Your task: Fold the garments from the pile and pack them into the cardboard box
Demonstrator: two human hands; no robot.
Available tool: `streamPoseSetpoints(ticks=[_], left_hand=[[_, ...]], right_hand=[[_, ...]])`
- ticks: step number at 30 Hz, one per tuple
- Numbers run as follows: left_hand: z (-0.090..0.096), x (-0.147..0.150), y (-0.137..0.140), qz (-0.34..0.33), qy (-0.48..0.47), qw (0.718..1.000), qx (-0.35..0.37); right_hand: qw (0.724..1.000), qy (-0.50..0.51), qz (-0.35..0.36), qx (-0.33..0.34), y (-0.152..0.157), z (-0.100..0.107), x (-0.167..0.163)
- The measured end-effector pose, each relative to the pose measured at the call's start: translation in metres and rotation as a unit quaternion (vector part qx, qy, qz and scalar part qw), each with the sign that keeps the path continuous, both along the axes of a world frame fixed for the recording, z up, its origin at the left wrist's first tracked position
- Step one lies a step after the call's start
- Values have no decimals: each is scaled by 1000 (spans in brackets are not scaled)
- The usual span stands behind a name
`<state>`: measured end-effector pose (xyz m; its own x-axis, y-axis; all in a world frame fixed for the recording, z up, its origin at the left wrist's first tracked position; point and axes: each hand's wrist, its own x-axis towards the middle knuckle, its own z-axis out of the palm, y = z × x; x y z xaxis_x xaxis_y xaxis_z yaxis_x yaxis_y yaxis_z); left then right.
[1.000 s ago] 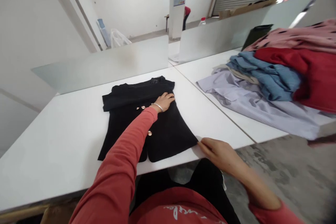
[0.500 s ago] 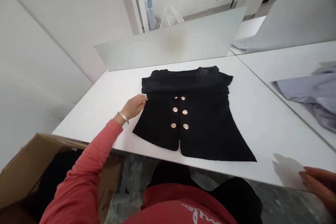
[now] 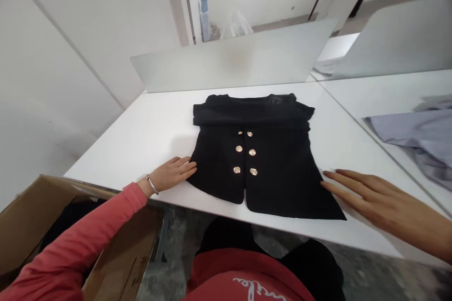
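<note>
A black garment with two columns of gold buttons [image 3: 282, 174] lies on the white table, its upper part folded over in a band and its hem near the front edge. My left hand [image 3: 173, 172] rests at the garment's left edge, fingers stretched out with the tips on the cloth. On the other side, my right hand [image 3: 374, 195] has its fingers extended, and the fingertips reach the right edge near the lower corner. Neither hand grips the cloth.
A frosted divider [image 3: 226, 68] stands along the back of the white table [image 3: 148, 127]. Greyish striped cloth [image 3: 416, 127] lies at the right. An open cardboard box [image 3: 116, 263] stands below the table's left front edge, with dark contents.
My left hand has slid down along the garment's left edge towards the hem. My right hand has come in from the lower right corner to the garment's right edge.
</note>
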<state>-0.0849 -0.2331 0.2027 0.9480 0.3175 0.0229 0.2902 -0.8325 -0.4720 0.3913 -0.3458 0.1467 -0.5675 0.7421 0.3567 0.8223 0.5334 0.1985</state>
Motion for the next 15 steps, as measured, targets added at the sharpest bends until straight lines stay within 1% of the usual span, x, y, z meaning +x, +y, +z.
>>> streamPoseSetpoints(ticks=[2,3,4,9,12,15], left_hand=[[0,3,5,-9,5,1000,-15],[-2,3,7,-3,-1,1000,-24],[-4,2,8,10,-11,999,-34],[-14,-5,8,93,-80,987,-103],[-13,-7,3,110,-103,978,-144],[-7,-5,-9,111,-117,971,-178]], right_hand=[[996,-48,68,20,6,10,-10],[994,-58,86,23,9,11,-14],[994,-58,88,18,11,11,-16],[996,-3,68,-55,13,-1,-17],[995,37,53,-77,8,-2,-16],[991,79,32,-102,-3,0,-16]])
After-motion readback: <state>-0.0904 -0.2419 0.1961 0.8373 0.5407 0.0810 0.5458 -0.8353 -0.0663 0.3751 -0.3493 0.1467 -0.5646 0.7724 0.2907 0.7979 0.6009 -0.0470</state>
